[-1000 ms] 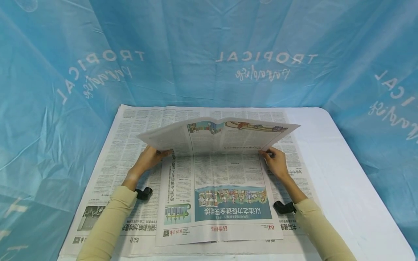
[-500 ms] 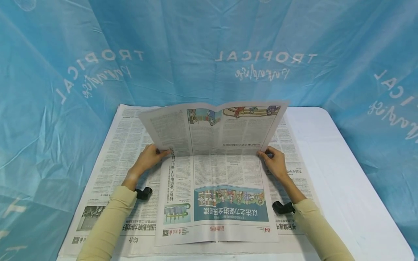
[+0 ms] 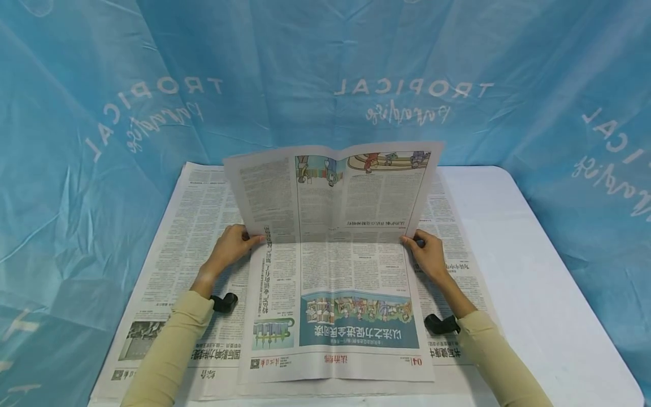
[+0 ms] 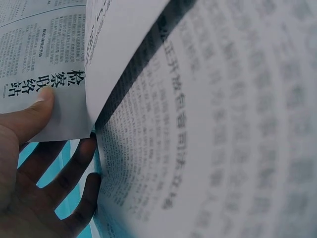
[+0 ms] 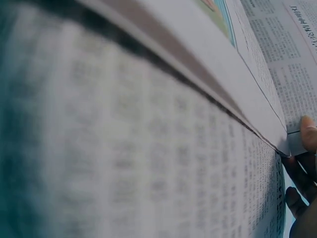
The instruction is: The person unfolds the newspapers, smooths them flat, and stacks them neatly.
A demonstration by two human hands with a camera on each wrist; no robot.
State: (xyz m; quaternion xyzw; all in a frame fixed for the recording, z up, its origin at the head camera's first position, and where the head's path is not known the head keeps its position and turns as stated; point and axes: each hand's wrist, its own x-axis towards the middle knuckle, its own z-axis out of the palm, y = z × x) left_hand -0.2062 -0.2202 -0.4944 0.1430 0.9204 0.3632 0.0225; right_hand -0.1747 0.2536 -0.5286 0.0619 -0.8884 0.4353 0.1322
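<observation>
A newspaper [image 3: 356, 271] with a coloured cartoon panel is bent across its middle. Its near half lies low over other newspaper sheets, and its far half [image 3: 320, 203] stands up at a slant. My left hand [image 3: 229, 250] pinches the left edge right at the bend. In the left wrist view the thumb [image 4: 42, 106] presses on the printed face, and the other fingers are behind the paper. At the right end of the bend, my right hand [image 3: 429, 254] pinches the edge likewise. Its thumb [image 5: 309, 135] shows on the page in the right wrist view.
Larger newspaper sheets [image 3: 178, 249] spread under the held one across a white table [image 3: 513, 254]. A blue curtain [image 3: 305, 68] with white lettering hangs behind and at both sides. Black wrist mounts [image 3: 224, 303] sit on both wrists, below the hands.
The newspaper's far half has swung upward, its top edge now higher in the head view and more of its print showing. Both hands stay almost in place at the bend.
</observation>
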